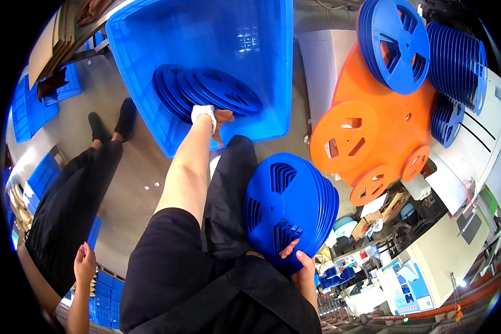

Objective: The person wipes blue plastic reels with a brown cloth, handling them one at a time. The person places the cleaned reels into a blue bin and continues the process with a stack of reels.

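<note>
My left hand [211,116], in a white-cuffed glove, reaches into a big blue plastic bin [206,33]. It sits at the near edge of a row of blue reels [211,89] that lean on the bin's floor, and its fingers are partly hidden. My right hand [299,264] grips the lower edge of a stack of several blue reels [292,203] held upright against my body, with fingers curled over the front reel's rim.
Large and small orange reels [367,128] lie to the right, with more blue reels [395,42] stacked on a white unit [484,139]. Another person in black [67,206] stands at left, one hand [84,264] showing. Blue crates [30,106] lie at the far left.
</note>
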A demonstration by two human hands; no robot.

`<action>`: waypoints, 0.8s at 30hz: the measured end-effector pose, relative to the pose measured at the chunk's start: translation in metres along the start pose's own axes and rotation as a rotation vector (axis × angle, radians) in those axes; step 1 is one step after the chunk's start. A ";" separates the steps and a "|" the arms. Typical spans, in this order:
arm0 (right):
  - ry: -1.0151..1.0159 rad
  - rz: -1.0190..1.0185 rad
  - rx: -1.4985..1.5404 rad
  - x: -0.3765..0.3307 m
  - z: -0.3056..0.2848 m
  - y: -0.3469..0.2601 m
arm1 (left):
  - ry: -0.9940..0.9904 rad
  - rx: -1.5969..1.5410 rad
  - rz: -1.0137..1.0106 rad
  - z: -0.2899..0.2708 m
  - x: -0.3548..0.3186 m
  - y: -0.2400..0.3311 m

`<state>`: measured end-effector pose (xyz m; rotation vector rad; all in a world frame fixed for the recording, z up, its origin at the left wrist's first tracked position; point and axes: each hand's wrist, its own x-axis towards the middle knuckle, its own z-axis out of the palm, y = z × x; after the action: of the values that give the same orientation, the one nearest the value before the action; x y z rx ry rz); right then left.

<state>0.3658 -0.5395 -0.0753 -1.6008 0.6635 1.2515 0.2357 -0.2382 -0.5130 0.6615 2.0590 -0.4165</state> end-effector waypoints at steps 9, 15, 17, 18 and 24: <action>0.025 0.038 0.012 -0.002 0.013 0.004 | 0.073 0.135 0.047 -0.065 -0.039 0.029; 0.000 0.020 -0.013 -0.004 0.017 0.004 | 0.152 -0.093 0.071 -0.085 -0.029 0.025; -0.001 0.006 -0.012 -0.005 0.017 0.005 | 0.108 -0.306 0.003 -0.089 -0.036 0.027; 0.000 0.000 -0.006 -0.006 0.017 0.007 | 0.080 -0.385 -0.023 -0.097 -0.057 0.036; -0.011 -0.027 0.045 -0.016 0.006 0.022 | 0.072 -0.283 0.157 -0.098 -0.090 -0.007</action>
<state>0.3397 -0.5450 -0.0683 -1.5597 0.6570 1.2169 0.2064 -0.2190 -0.3843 0.6667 2.0638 -0.0094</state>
